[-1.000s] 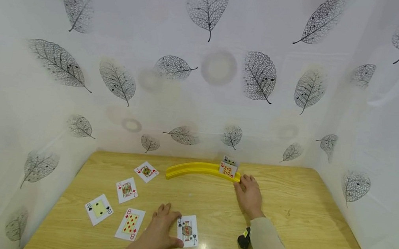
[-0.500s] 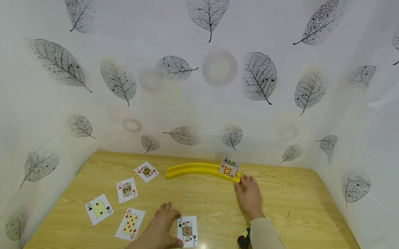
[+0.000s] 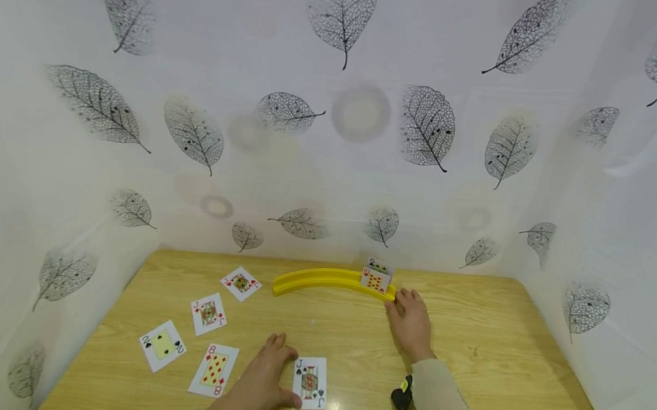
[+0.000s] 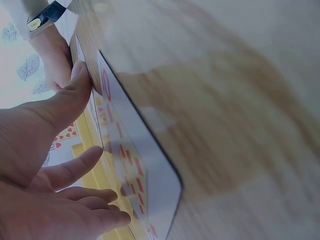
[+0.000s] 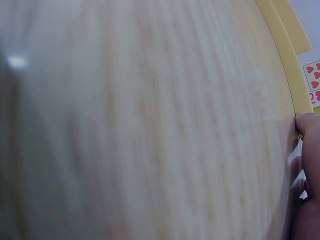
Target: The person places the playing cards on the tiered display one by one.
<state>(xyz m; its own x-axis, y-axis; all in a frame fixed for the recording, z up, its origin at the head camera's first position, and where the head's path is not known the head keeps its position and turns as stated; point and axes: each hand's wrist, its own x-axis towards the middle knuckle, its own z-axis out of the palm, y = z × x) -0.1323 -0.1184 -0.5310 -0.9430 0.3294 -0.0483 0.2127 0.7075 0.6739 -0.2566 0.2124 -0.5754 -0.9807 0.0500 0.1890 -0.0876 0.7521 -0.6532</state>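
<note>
In the head view my left hand (image 3: 267, 372) is at the left edge of a jack of spades playing card (image 3: 310, 383), thumb at its lower corner and forefinger near its upper one. Its fingers look loosely extended in the left wrist view, with a red-pipped ten card (image 4: 132, 165) lying close beside them. My right hand (image 3: 412, 323) grips the right end of a curved yellow card holder (image 3: 322, 277), thumb in front and other fingers behind. Standing in the holder's right part are a ten of hearts (image 3: 375, 281) and a black-suited card (image 3: 378, 263) behind it.
Face up on the wooden table's left side lie a jack of hearts (image 3: 241, 283), a jack of diamonds (image 3: 209, 313), a two of spades (image 3: 163, 345) and an eight of diamonds (image 3: 214, 369). A leaf-printed white cloth (image 3: 330, 185) encloses the back and sides.
The jack of spades has shifted very slightly to the right at my left hand. My right hand and the card holder stay where they were.
</note>
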